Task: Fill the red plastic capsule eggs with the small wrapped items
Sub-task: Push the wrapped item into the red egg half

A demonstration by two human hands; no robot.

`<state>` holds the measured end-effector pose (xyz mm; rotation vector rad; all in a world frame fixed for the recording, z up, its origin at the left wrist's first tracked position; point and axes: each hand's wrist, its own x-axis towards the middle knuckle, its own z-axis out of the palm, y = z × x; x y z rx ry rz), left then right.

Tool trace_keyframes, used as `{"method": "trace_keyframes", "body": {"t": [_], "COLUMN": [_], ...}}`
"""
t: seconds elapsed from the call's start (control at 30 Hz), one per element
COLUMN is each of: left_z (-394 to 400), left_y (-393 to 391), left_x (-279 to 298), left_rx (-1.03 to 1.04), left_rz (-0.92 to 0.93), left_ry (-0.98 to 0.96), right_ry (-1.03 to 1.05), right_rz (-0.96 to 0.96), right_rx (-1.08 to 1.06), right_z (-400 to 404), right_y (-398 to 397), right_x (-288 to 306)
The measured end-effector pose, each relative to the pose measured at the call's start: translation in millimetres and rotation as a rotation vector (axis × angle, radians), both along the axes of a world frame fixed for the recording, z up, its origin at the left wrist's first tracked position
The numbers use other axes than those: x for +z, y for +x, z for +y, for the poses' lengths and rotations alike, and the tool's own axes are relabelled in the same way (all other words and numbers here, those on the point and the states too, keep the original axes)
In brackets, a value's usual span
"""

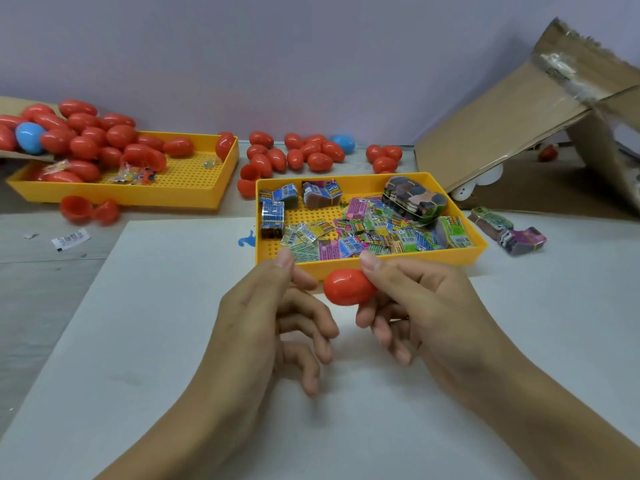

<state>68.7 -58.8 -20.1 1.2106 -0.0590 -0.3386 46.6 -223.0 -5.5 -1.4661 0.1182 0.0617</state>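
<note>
Your right hand (415, 303) is pinching a closed red egg (348, 287) between thumb and fingers; your left hand (273, 320) is hovering empty at its nine o'clock, fingers loosely curled. At twelve o'clock the tray (381, 263) of packets (349, 237) is sitting just beyond; loose eggs (304, 154) are lying farther back.

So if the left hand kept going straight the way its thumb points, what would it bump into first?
Probably the near wall of the yellow tray of wrapped packets, just beyond the left hand. Depth is hard to judge.
</note>
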Motion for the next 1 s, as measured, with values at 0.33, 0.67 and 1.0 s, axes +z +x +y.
{"method": "trace_keyframes", "body": {"t": [0.33,0.67,1.0], "left_z": [-5.6,-0.4,-1.3], "left_y": [-3.3,-1.4,-3.5], "left_x": [-1.3,-19.1,-19.3], "left_rx": [-0.014,0.149,0.071], "left_rz": [0.06,-0.171,-0.355], "left_ry": [-0.067,0.005,0.014], "right_ry": [-0.058,-0.043,-0.059], "right_rz": [-0.116,-0.104,-0.072], "right_rx": [0.057,0.013,-0.014], "right_z": [0.8,-1.3,-1.1], "right_y": [-4.6,-2.8,-3.9], "right_x": [-6.0,-6.7,-3.0]}}
